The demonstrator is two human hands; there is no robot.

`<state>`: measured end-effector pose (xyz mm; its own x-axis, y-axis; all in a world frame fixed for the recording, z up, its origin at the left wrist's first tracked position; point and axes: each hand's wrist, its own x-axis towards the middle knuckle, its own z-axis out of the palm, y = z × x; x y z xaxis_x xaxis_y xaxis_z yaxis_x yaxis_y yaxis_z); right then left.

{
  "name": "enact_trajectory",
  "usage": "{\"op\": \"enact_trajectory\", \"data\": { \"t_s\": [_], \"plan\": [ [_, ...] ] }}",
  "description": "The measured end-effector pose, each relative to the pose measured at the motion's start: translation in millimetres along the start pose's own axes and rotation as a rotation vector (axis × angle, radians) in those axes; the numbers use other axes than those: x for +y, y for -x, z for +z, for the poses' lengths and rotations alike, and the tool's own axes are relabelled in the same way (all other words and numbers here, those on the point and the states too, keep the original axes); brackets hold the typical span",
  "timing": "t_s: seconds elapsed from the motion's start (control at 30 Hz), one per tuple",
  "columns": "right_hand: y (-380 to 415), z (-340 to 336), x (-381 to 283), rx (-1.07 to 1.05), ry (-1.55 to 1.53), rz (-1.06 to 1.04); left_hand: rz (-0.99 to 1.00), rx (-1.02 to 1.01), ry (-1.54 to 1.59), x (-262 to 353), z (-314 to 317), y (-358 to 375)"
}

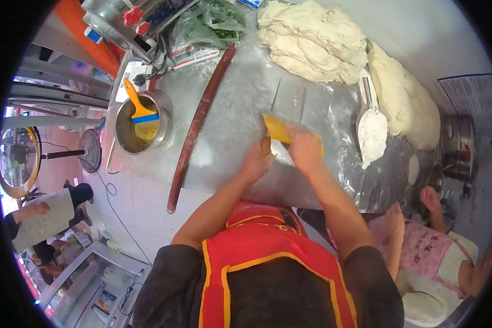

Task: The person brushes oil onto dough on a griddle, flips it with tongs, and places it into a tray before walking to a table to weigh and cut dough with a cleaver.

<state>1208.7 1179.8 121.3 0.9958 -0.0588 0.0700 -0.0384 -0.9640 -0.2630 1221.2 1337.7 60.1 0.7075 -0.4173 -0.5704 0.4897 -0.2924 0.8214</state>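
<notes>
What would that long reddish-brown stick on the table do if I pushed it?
The reddish-brown stick would probably roll sideways, because it looks long, slim and round. It might also get bumped easily, since its near end pokes past the edge of the table.

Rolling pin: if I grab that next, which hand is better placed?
Probably your left hand: it is nearer the rolling pin, while your right hand is farther off and holds the flat yellow tool. The left seems to hold something brown, though.
</notes>
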Motion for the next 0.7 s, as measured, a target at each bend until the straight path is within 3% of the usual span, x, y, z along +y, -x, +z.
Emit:
{"op": "enact_trajectory", "data": {
  "t_s": [0.13, 0.3, 0.33, 0.4, 0.5, 0.6, 0.7],
  "plan": [
    [-71, -6, 23, -0.154, 0.11, 0.129, 0.104, 0.081, -0.221, -5, -2, -5],
    [-131, 1, 53, -0.155, 0.19, 0.162, -0.069, 0.05, -0.156, 11, -6, 2],
    [-117, 3, 48, -0.098, 0.182, 0.108, -0.132, 0.001, -0.108, 21, -12, 4],
    [-72, 0, 36, 0.016, 0.186, -0.014, -0.005, 0.05, -0.183, 3, -10, -7],
    [-44, 11, 37, -0.011, 0.112, -0.015, 0.021, 0.079, -0.205, -7, -5, -7],
    [-114, 4, 51, -0.156, 0.227, 0.129, -0.025, 0.042, -0.271, -15, -7, -10],
    [-173, -7, 70, -0.194, 0.221, 0.129, -0.032, 0.094, -0.297, -19, -8, -10]
  ]
}}
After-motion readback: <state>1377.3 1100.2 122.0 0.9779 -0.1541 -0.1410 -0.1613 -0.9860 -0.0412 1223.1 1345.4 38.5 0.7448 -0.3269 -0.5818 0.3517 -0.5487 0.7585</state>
